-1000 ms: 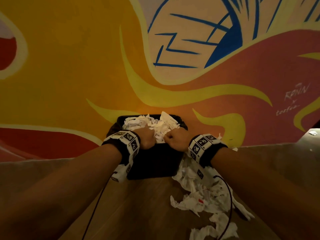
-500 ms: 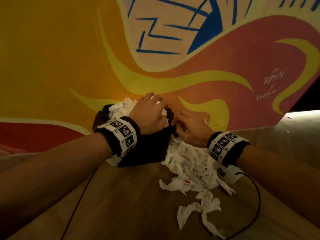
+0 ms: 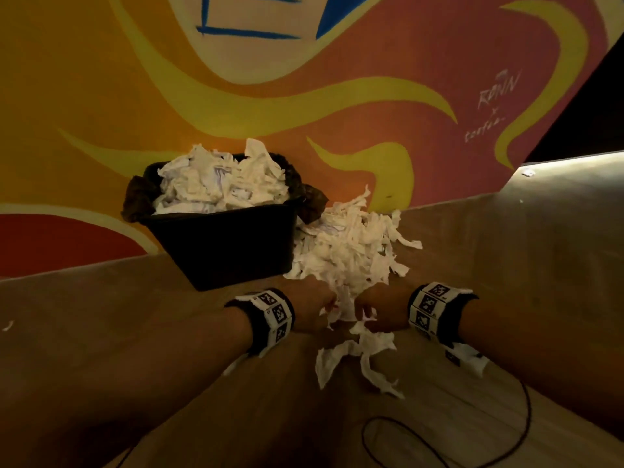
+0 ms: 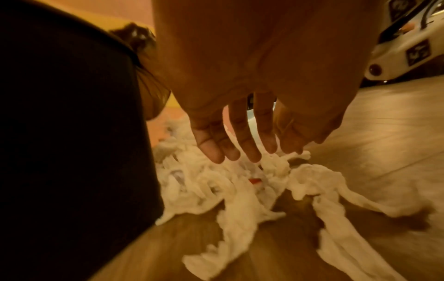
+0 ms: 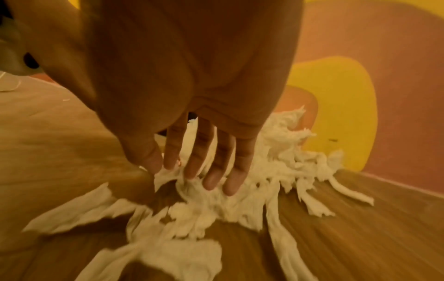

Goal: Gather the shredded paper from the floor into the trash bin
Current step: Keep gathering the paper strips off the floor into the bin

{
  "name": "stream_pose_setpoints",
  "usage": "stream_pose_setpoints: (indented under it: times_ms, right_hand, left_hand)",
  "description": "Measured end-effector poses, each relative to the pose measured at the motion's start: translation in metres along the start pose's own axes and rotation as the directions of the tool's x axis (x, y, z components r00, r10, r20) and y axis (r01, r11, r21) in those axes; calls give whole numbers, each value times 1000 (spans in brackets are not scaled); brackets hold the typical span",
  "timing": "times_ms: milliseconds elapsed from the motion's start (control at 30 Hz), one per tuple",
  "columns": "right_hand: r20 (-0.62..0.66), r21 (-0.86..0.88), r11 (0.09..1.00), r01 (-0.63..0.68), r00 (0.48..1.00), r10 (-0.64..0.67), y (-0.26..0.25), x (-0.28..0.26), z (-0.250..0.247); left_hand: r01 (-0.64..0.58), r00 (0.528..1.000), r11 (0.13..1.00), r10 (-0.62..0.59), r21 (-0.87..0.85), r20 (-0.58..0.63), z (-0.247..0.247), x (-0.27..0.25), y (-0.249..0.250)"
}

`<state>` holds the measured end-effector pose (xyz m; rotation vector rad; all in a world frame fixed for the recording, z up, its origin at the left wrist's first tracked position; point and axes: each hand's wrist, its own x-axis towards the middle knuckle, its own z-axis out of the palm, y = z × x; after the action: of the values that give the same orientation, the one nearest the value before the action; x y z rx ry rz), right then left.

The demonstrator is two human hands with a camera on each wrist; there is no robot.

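A black trash bin [image 3: 226, 251] stands against the painted wall, heaped with white shredded paper [image 3: 219, 180]. To its right a pile of shredded paper [image 3: 347, 251] lies on the wooden floor. My left hand [image 3: 314, 309] and right hand [image 3: 378, 309] reach down at the pile's near edge, close together. In the left wrist view the left hand [image 4: 245, 144] has straight, spread fingers just above the shreds [image 4: 228, 186]. In the right wrist view the right hand [image 5: 199, 171] has straight fingers touching the paper [image 5: 240, 194]. Neither grips anything.
More torn strips [image 3: 358, 359] lie on the floor nearer to me. A black cable [image 3: 472, 444] loops over the floor at the right. The bin's dark liner [image 3: 310, 204] hangs over its rim. A lit ledge [image 3: 574, 163] runs at the far right.
Both hands have left the bin's top and come down to the near edge of the floor pile. The fingers have spread out. The view has pulled back and tilted down.
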<state>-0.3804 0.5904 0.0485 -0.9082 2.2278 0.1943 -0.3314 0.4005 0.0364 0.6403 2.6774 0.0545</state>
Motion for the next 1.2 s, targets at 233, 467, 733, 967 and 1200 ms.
stream_pose_setpoints:
  times_ms: [233, 467, 733, 967, 1200]
  right_hand:
    - [35, -108, 994, -16, 999, 20, 15, 18, 69]
    - [-59, -50, 999, 14, 998, -17, 14, 17, 81]
    - [-131, 99, 972, -212, 966, 224, 47, 0, 42]
    - [-311, 240, 933, -270, 889, 337, 76, -34, -19]
    - [-497, 185, 898, -400, 750, 436, 110, -72, -59]
  left_hand:
    - [53, 997, 991, -44, -126, 67, 66, 9, 46]
    - [198, 966, 872, -251, -448, -62, 105, 11, 43]
    - [310, 852, 607, -519, -732, -71, 86, -4, -6]
    - [125, 932, 717, -321, -686, -166, 57, -10, -33]
    - [238, 927, 776, -360, -584, -101, 60, 13, -22]
